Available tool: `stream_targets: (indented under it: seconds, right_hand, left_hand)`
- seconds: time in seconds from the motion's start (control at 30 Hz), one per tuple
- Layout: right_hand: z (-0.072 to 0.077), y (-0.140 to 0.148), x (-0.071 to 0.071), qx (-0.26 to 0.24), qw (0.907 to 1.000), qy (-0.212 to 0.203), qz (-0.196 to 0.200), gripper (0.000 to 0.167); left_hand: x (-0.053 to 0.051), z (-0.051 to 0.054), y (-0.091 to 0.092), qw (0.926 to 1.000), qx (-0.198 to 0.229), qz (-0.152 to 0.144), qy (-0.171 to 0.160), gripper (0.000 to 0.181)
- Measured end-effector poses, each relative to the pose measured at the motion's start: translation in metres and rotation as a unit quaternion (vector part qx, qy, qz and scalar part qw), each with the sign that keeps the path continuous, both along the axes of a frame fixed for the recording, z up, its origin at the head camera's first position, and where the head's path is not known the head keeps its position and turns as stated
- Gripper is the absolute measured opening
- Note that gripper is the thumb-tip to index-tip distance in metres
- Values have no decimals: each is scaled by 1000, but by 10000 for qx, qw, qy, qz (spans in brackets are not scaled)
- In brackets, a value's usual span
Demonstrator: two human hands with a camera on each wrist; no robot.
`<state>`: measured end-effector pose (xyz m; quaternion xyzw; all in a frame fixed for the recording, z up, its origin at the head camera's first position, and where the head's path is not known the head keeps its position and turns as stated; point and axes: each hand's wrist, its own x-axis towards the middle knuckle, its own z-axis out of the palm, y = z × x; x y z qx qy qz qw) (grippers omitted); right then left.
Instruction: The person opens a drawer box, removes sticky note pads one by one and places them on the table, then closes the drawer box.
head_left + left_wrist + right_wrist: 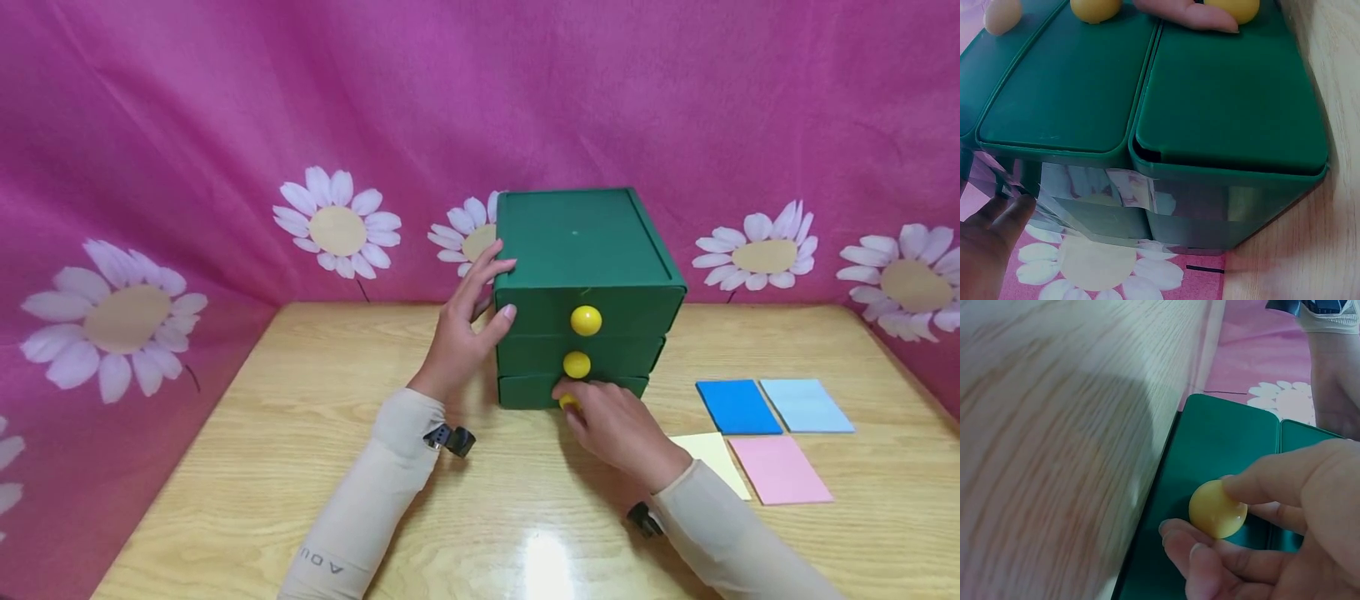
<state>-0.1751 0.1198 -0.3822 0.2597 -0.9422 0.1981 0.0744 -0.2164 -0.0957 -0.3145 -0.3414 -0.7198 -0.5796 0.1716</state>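
A green box of three stacked drawers [573,237] stands on the table, each drawer front bearing a round yellow knob. My left hand [459,342] rests against the box's left side, fingers extended along it and the thumb by the top drawer's front edge. My right hand [622,429] is at the bottom drawer [527,392], its thumb and fingers pinching the lowest yellow knob [1216,511]. The upper knob [586,321] and middle knob [577,364] are untouched. In the left wrist view the bottom drawer front [1229,100] sits against the box, with a thin gap at one corner.
Right of the box lie a dark blue pad [738,407], a light blue pad [807,405], a pink pad [782,469] and a pale yellow pad [716,458], partly covered by my right arm. A pink flowered cloth [585,92] hangs behind the wooden table [300,375].
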Motion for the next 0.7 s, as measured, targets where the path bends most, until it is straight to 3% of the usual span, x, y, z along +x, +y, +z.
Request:
stream_targets:
  seconds: [0.7]
  right_hand:
    - [-1, 0, 0, -140, 9997, -165, -97, 12]
  left_hand:
    - [1, -1, 2, 10000, 88, -5, 18, 47]
